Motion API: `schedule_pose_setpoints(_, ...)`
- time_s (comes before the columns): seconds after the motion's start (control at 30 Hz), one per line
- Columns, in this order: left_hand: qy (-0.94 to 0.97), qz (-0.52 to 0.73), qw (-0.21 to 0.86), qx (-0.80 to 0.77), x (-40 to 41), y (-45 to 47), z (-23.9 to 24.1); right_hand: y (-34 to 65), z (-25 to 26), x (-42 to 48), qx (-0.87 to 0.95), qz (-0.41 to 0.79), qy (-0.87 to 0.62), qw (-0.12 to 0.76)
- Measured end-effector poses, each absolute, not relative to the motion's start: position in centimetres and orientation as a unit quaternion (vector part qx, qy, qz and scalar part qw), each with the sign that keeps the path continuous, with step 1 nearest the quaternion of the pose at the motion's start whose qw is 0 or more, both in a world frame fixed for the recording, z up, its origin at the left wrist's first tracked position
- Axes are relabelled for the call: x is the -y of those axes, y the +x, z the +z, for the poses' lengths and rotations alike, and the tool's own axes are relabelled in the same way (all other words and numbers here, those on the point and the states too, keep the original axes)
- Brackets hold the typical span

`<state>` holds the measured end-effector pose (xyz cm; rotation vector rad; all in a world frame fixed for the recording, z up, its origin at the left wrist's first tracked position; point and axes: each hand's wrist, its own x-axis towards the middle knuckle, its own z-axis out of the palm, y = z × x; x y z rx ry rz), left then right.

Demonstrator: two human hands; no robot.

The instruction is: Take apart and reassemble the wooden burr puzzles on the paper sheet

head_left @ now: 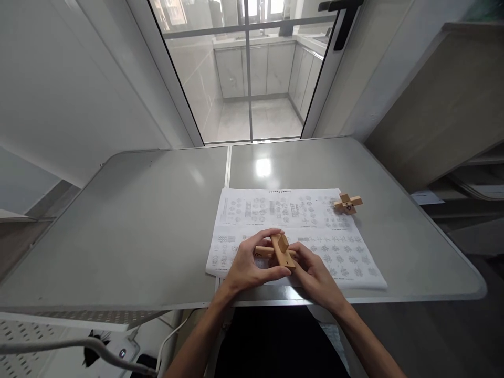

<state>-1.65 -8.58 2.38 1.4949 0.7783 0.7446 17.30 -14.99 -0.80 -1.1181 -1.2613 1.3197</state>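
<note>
Between my two hands is a wooden interlocking puzzle (282, 253) of crossed light-brown bars, held just above a printed sheet. My left hand (249, 265) is closed on it, with fingertips at the far end of the upright bar and the thumb at its near end. On the other side, my right hand (312, 270) pinches the puzzle's right end; some of its fingertips are hidden behind the wood. A dark mark shows on the bar end at the left. Under both hands lies the instruction sheet (260, 210), covered with small diagrams.
A second cross-shaped wooden puzzle (348, 203) rests at the sheet's upper right corner. The grey folding table (157, 231) has a seam left of the sheet. A glazed door (248, 68) stands beyond the far edge, shelves (468, 184) at right, a cable (79, 344) lower left.
</note>
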Motion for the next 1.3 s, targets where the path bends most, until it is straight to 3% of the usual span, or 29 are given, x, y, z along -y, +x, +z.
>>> schedule_pose_setpoints(0.97,0.639,0.282,0.629,-0.342,8.7,-1.9,1.1,17.2,-0.2,15.2,0.565,0.507,-0.479,0.440)
schedule_pose_setpoints(1.3,0.672,0.304,0.561,-0.375,9.0,-2.3,1.5,17.0,-0.2,14.8,0.495,0.523,-0.473,0.508)
